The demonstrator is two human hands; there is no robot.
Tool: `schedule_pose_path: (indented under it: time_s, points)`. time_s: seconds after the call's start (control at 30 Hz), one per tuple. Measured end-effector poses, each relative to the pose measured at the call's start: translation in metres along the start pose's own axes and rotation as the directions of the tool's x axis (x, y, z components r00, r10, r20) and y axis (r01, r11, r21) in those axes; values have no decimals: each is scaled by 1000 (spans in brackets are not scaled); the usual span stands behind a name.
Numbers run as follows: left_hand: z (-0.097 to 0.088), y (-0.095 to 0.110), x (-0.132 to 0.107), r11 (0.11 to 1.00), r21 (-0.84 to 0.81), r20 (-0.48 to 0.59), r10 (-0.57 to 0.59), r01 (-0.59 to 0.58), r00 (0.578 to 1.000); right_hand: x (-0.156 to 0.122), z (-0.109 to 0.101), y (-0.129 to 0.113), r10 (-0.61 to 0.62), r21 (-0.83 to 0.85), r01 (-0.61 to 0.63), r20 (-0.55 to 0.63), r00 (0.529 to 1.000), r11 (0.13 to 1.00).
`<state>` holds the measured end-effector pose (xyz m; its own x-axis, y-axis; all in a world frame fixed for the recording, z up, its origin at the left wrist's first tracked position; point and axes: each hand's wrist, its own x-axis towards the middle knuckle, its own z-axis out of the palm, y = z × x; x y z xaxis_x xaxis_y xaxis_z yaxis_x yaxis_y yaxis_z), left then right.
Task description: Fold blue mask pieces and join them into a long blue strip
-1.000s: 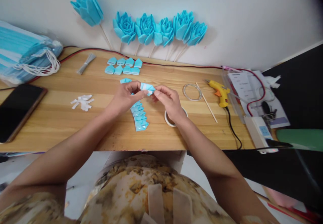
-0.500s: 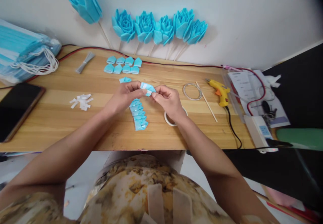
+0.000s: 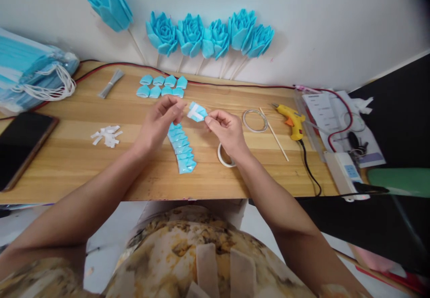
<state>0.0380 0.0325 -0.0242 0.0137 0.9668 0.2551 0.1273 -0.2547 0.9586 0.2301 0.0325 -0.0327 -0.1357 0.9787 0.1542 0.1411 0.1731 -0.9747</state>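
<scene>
My right hand [image 3: 226, 130] pinches a folded blue petal [image 3: 197, 112] by its right tip, above the table. White strips show on the petal's upturned face. Just left of it, my left hand [image 3: 161, 121] is apart from the petal, its thumb and fingertips drawn together; anything between them is too small to make out. Below the hands runs an overlapping row of folded blue petals [image 3: 182, 150]. Behind my left hand, more curved blue petals [image 3: 154, 92] lie in two rows. A roll of tape [image 3: 223, 155] is partly hidden under my right wrist.
Blue flowers on sticks [image 3: 191, 33] lean against the wall. At left are a phone [image 3: 25, 148], white paper scraps [image 3: 106, 136], a tied bundle of ties [image 3: 110, 84] and bagged masks [image 3: 30, 71]. Rightward are a ring [image 3: 254, 121], a stick [image 3: 274, 136], a yellow glue gun [image 3: 291, 121] and a power strip [image 3: 346, 174].
My left hand has let go of the petal and moved left, with its fingertips drawn together. The petal now hangs from my right hand alone, its white strips more exposed.
</scene>
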Motion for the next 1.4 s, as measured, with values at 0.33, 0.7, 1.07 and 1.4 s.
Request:
schedule_pose_path:
  time_s: [0.33, 0.7, 1.07, 1.4]
  points:
    - [9, -5, -11, 894, 344, 89, 272, -285, 958, -6, 6, -2, -156, -179, 145, -48, 987, 973]
    - [8, -6, -10, 852, 433, 148, 255, -294, 956, -6, 8, 3, -339, -318, 322, 0, 941, 892]
    - [8, -2, -11, 839, 464, 171, 232, -286, 958, -6, 8, 3, -369, -334, 354, 22, 929, 873]
    - [8, -1, -10, 870, 389, 157, 261, -302, 953, -7, 8, 1, -335, -339, 321, 18, 942, 884]
